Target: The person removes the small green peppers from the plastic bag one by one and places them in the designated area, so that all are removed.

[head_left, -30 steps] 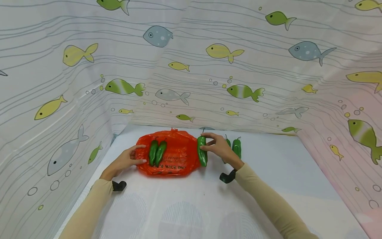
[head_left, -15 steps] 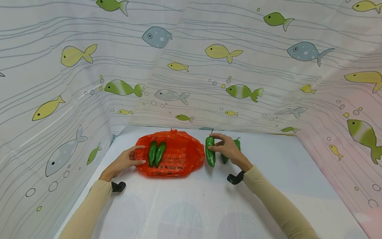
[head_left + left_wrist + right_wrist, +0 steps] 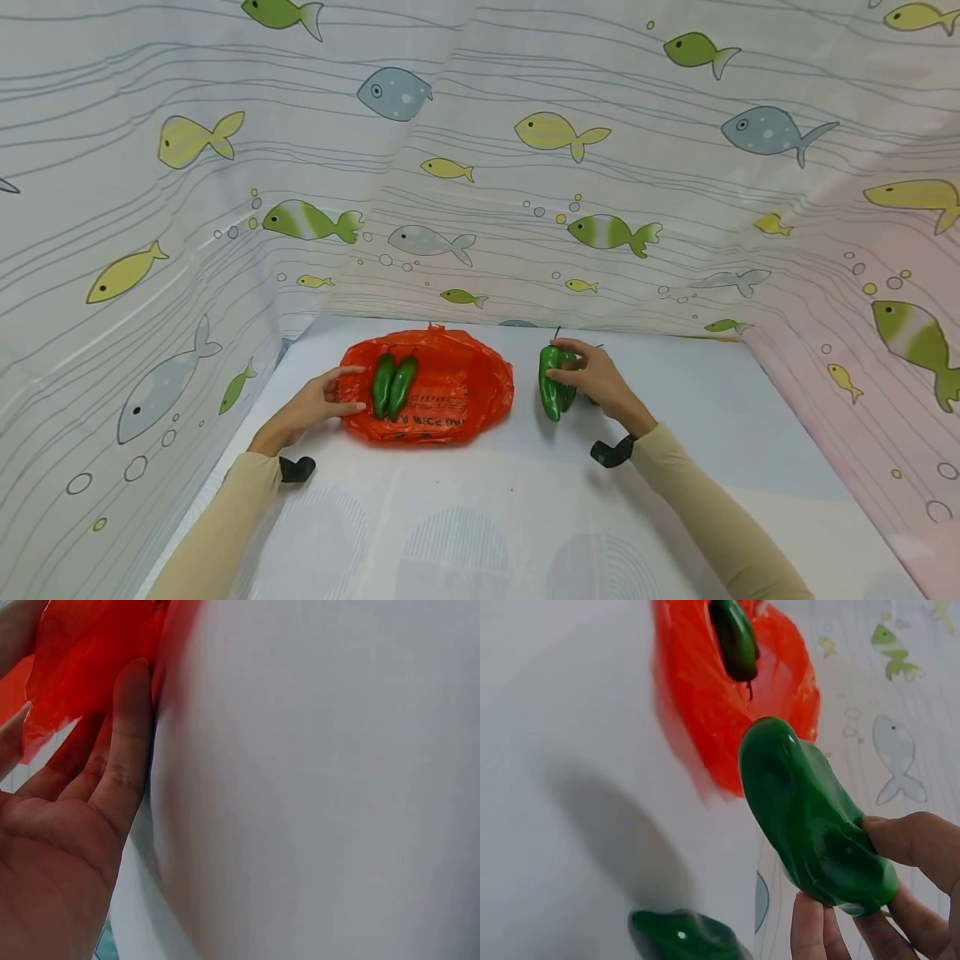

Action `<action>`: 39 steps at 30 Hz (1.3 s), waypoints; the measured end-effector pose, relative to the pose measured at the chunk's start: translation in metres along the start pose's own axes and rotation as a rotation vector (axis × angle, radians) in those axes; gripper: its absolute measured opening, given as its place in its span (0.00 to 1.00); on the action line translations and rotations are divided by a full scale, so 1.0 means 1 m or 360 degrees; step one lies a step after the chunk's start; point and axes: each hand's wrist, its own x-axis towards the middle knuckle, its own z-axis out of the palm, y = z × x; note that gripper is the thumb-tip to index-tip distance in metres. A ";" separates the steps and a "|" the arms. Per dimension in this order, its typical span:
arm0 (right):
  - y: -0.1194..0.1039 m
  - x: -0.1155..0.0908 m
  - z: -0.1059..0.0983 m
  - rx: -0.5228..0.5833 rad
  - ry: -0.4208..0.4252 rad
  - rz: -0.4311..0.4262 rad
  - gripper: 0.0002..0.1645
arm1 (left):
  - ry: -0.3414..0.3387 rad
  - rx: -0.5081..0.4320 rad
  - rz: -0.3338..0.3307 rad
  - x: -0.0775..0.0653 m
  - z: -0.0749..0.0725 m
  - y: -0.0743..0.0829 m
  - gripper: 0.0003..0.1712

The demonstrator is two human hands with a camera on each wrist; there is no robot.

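Note:
My right hand pinches a long green pepper between thumb and fingers, its stem end toward the palm. In the right wrist view a shadow falls on the table beneath that pepper, which is raised above it. A second pepper lies just below. My left hand is at the left end of a red plastic bag. Its fingers stretch out against the thin plastic, thumb apart. Two green peppers lie side by side on the bag, toward its left part.
Most of another pepper is hidden by the right hand. A white patterned cloth covers the table. Fish-printed curtain walls rise at the back and both sides. A dark camera mount sits on the right wrist.
My right hand has carried the pepper to the right, from the bag's right edge to over the peppers lying there. The left hand and the bag have stayed put.

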 end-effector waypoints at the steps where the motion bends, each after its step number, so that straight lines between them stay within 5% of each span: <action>1: 0.002 0.000 -0.002 -0.0004 0.0003 -0.0002 0.39 | -0.0001 0.0003 0.0000 0.000 0.000 0.000 0.47; 31: 0.041 -0.018 -0.054 0.0080 0.0121 0.0075 0.43 | -0.0038 -0.0088 0.0045 0.002 -0.001 -0.002 0.46; 39: 0.020 -0.034 -0.063 0.0071 0.0118 0.0141 0.41 | -0.0020 -0.0038 0.0017 0.000 0.000 -0.002 0.47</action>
